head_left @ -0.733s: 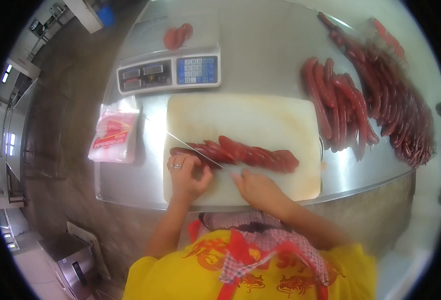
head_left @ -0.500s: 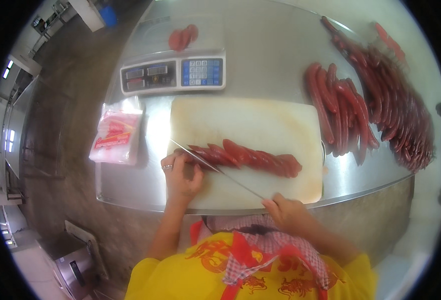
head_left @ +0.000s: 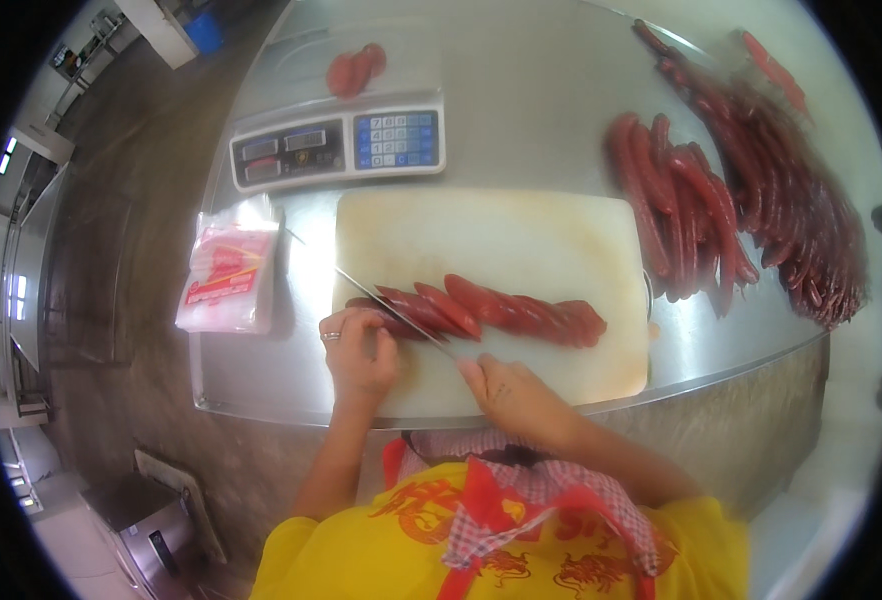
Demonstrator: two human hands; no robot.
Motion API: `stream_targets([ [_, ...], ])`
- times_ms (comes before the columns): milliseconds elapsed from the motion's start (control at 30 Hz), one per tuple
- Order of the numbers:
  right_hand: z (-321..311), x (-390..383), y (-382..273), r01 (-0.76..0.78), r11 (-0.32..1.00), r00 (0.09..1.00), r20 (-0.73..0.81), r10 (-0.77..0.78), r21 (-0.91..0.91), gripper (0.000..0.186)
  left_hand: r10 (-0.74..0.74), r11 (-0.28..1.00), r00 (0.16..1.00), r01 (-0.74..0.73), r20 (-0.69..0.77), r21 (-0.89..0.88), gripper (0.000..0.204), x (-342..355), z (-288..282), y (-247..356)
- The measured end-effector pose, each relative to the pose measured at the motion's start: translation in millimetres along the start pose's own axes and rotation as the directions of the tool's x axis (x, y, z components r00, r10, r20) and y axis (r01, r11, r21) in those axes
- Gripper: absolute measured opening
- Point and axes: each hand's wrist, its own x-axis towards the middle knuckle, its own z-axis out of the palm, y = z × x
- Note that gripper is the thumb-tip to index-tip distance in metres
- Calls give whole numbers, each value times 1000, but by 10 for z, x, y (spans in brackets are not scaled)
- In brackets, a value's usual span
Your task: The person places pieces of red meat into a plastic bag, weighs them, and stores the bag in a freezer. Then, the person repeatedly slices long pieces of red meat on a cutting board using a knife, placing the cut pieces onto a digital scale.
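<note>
Sausages (head_left: 506, 308) are lying in an overlapping row across the near half of a white cutting board (head_left: 521, 235), which is sitting at the bench's (head_left: 561, 120) near edge. The left hand (head_left: 359, 350) is pressing down on the left end of the row, fingers curled over the meat, a ring showing on one finger. The right hand (head_left: 506, 390) is closing its grip around the handle of a long knife (head_left: 391, 305), whose blade is slanting up and left across the sausages just beside the left fingers. A heap of whole red sausages (head_left: 731, 200) is filling the bench's right side. A digital scale (head_left: 336, 145) is standing behind the board, carrying a few sausage pieces (head_left: 354, 68). A stack of plastic bags (head_left: 229, 280) is lying at the bench's left edge.
</note>
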Motion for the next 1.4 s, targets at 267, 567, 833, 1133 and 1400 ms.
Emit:
stream_targets([
  [267,-237,-660,206,-55,996,998,15,57,-70,42,-8,999,1000,8,-15,45,19,-3,0,-35],
  [567,73,-105,3,-13,999,999,43,15,-51,42,-26,1000,1000,26,-12,-3,14,14,-1,-18],
  [833,-102,-132,435,423,893,903,-7,-429,-154,47,-63,997,991,67,-115,34,21,-30,21,56],
  [1133,-1296,-1305,1461,-578,675,814,374,444,458,64,-303,949,951,295,-59,-109,29,93,620,316],
  [1400,-1386,-1505,2251,-598,525,801,423,424,605,68,-169,971,986,166,1,-174,35,21,1354,1010],
])
